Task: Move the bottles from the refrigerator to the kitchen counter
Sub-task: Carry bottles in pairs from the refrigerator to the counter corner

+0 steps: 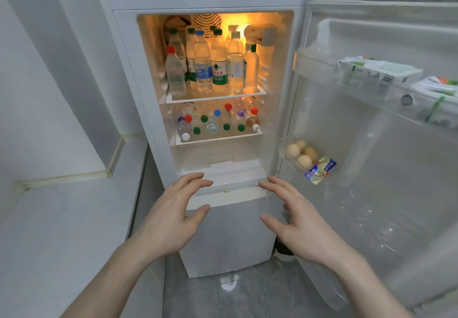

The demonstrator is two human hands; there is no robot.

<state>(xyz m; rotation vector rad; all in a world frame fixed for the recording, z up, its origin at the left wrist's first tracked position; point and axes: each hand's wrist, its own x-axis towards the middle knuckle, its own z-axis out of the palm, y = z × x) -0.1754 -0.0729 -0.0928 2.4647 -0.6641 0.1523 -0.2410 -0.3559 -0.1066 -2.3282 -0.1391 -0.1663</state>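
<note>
Head view, looking down into an open refrigerator (205, 0). Its door (371, 144) is swung wide toward 3 o'clock, which leaves the lit interior fully reachable. On the upper shelf (215, 97), at 12 o'clock, bottles (203, 69) stand upright and packed close together, caps of red, green, blue and white uppermost; a red-capped bottle (174, 72) stands foremost at the left end, probably the easiest first pick. On the lower shelf (218, 139) more bottles (213, 121) are seen mostly as coloured caps, some lying tilted at the right end, so they would likely have to be drawn out one at a time. Door pockets carry eggs (301, 154) and a small wrapped packet (319, 171) toward 3 o'clock, and cartons (379, 72) higher up at 2 o'clock. The left hand (173, 218) and right hand (300, 223), both at 6 o'clock, are spread wide with fingers relaxed, holding nothing, hanging before the closed lower compartment and well short of either shelf. This reads as the start of a reach: no bottle is grasped. The pale surface (62, 231) at 8 o'clock, just beside the refrigerator, is presumably the kitchen counter where the bottles are to go
</note>
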